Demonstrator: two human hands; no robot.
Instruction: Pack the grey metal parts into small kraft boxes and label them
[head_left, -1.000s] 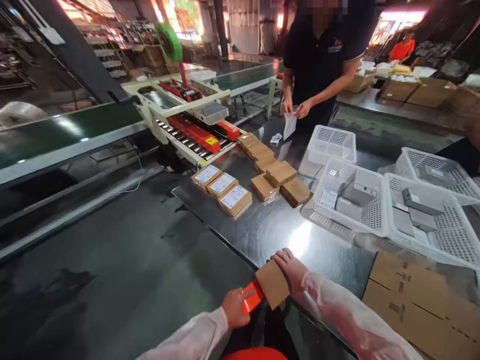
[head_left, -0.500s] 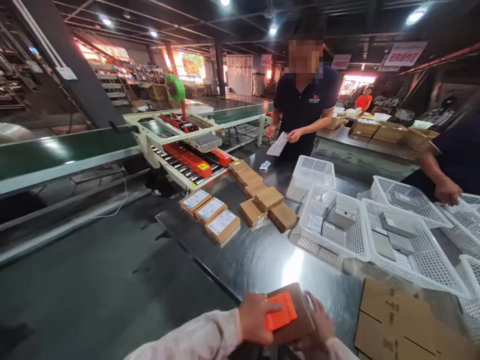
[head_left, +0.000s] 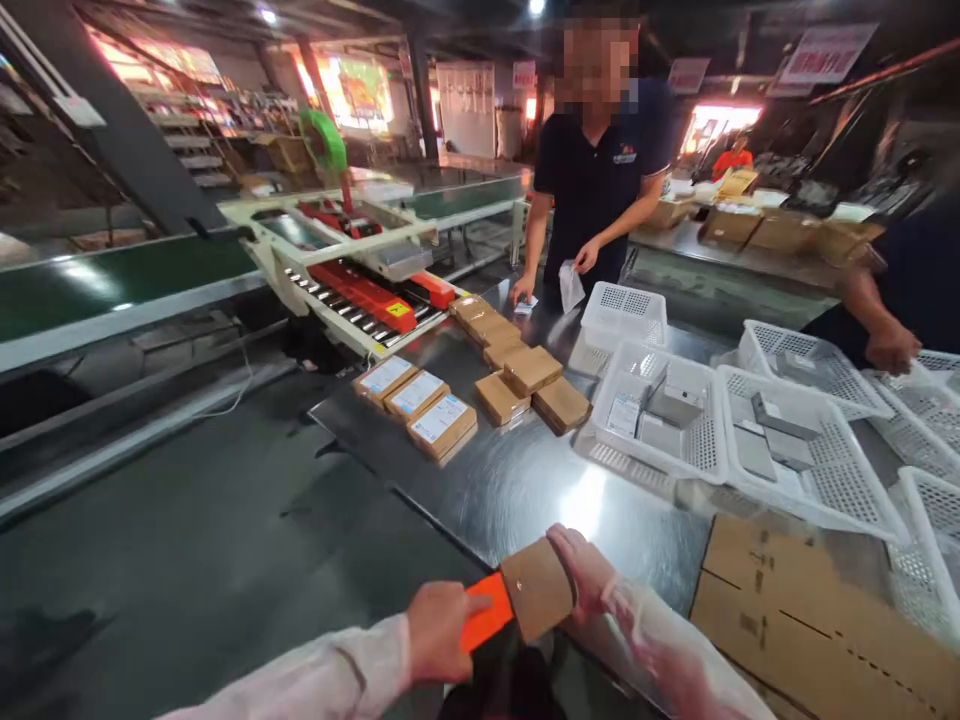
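Observation:
My left hand (head_left: 441, 632) is closed on a flat, bright orange piece (head_left: 487, 612), its exact kind unclear, with a finger stretched along it. The orange piece meets the left side of a small brown cardboard box (head_left: 538, 590). Gripping that box at its right and far side is my right hand (head_left: 581, 568), partly hidden behind it. The box is tilted above the near edge of the metal table (head_left: 517, 505). Labelled cardboard boxes (head_left: 441, 420) lie in a row farther up the table, beside several unlabelled ones (head_left: 532, 370).
White perforated baskets (head_left: 660, 410) holding grey boxes stand on the right. Flat cardboard sheets (head_left: 795, 620) lie at the lower right. A carton-sealing machine (head_left: 360, 290) adjoins the table's far left. A co-worker (head_left: 592, 170) in dark clothing stands opposite; another person's arm (head_left: 877, 315) reaches in from the right.
The orange piece has moved from the box's upper face to its left side, and the box has turned in my hands. The co-worker opposite has lowered a hand to the table.

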